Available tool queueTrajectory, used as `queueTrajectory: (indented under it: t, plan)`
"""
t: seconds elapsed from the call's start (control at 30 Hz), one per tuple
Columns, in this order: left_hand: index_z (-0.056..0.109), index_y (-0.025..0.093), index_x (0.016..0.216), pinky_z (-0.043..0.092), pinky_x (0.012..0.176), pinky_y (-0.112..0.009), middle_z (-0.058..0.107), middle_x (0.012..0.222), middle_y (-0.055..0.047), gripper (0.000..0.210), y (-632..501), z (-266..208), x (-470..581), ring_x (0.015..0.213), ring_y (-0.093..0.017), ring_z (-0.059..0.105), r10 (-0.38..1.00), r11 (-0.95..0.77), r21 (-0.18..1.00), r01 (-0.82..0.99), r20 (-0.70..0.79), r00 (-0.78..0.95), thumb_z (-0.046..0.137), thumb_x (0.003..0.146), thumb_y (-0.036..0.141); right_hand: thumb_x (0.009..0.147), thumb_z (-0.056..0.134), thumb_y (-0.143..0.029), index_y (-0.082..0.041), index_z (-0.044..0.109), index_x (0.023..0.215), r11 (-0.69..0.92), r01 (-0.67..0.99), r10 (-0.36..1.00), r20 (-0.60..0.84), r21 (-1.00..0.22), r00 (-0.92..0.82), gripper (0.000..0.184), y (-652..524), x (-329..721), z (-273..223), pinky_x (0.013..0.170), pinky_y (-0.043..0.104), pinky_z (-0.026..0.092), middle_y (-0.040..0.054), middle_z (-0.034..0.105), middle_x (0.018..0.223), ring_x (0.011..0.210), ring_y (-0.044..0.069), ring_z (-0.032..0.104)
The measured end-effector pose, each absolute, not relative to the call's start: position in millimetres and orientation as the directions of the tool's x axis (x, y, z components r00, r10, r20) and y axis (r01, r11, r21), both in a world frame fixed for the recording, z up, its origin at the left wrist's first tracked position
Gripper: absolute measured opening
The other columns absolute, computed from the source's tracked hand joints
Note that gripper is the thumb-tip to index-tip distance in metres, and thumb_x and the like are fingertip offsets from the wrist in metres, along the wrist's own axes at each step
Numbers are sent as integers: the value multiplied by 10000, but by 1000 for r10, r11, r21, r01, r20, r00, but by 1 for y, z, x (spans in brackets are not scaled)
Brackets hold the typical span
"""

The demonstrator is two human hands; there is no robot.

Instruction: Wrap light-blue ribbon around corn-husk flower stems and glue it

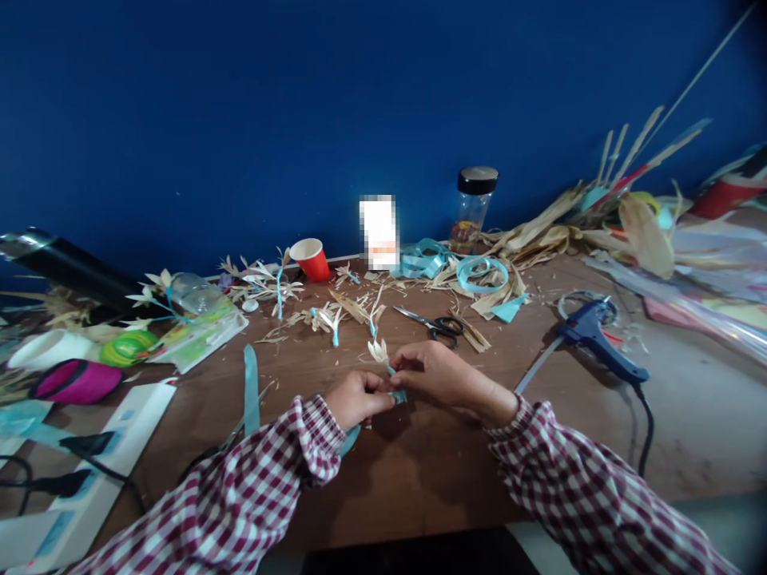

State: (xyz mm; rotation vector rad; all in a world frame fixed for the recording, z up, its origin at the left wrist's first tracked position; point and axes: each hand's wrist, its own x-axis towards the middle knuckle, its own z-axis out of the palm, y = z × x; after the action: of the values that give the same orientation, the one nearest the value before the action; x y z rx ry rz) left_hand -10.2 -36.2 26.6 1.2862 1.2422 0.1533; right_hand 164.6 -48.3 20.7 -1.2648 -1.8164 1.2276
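Both hands meet over the middle of the brown table. My right hand (440,377) is closed in a pinch on the stem of a small pale flower (377,351) that looks made of dried husk. Close against it, my left hand (358,402) pinches a light blue ribbon (399,395) at the stem's lower end. More of this ribbon shows below my left wrist. Just beyond the hands lie black-handled scissors (447,327) and a few finished-looking husk flowers (334,326) with blue stems.
A blue glue gun (599,339) with a cord lies at the right. Behind stand a red paper cup (310,259) and a black-lidded jar (473,208), near coiled blue ribbon (482,275). A white power strip (113,455) is at the left.
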Motion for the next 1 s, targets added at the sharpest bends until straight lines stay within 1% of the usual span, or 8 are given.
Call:
queueTrajectory:
  t: [0.17, 0.33, 0.43, 0.53, 0.8, 1.0]
  plan:
    - [512, 158, 534, 317, 404, -227, 396, 408, 83, 191, -38, 28, -6, 363, -65, 373, 674, 375, 777, 506, -603, 426, 648, 628, 253, 716, 625, -214, -160, 631, 786, 117, 408, 943, -28, -905, -331, 88, -48, 164, 18, 514, 190, 369, -21, 615, 651, 591, 104, 527]
    - [492, 165, 520, 344, 421, -231, 416, 419, 75, 229, -38, 21, -8, 378, -69, 390, 678, 377, 785, 492, -595, 430, 648, 626, 294, 701, 637, -223, -162, 603, 726, 106, 438, 949, -40, -893, -311, 75, -47, 164, 16, 482, 188, 351, -23, 599, 625, 569, 101, 512]
    - [530, 163, 562, 338, 415, -221, 448, 426, 64, 192, -39, 18, -10, 376, -70, 404, 678, 391, 779, 489, -604, 419, 623, 646, 308, 706, 632, -229, -166, 601, 742, 85, 409, 942, -60, -908, -331, 79, -47, 164, 14, 492, 192, 369, -12, 618, 648, 579, 106, 524]
    - [539, 159, 562, 337, 411, -214, 444, 420, 62, 182, -40, 18, -10, 373, -67, 400, 678, 407, 778, 478, -608, 412, 611, 651, 301, 710, 633, -246, -162, 596, 754, 61, 368, 933, -78, -928, -351, 102, -47, 165, 14, 493, 189, 373, -7, 621, 657, 583, 106, 525]
    - [512, 160, 522, 347, 415, -218, 462, 415, 51, 223, -40, 25, -7, 370, -69, 414, 665, 423, 769, 479, -623, 412, 632, 614, 324, 718, 638, -312, -150, 571, 751, 32, 298, 902, -101, -954, -420, 179, -46, 168, 14, 477, 190, 347, -26, 560, 609, 535, 89, 464]
    - [504, 164, 516, 347, 413, -218, 454, 413, 53, 225, -40, 26, -7, 368, -67, 404, 657, 422, 756, 500, -635, 406, 641, 598, 322, 710, 638, -304, -158, 557, 724, 13, 290, 907, -111, -957, -406, 168, -47, 166, 13, 450, 187, 317, -38, 524, 584, 513, 82, 429]
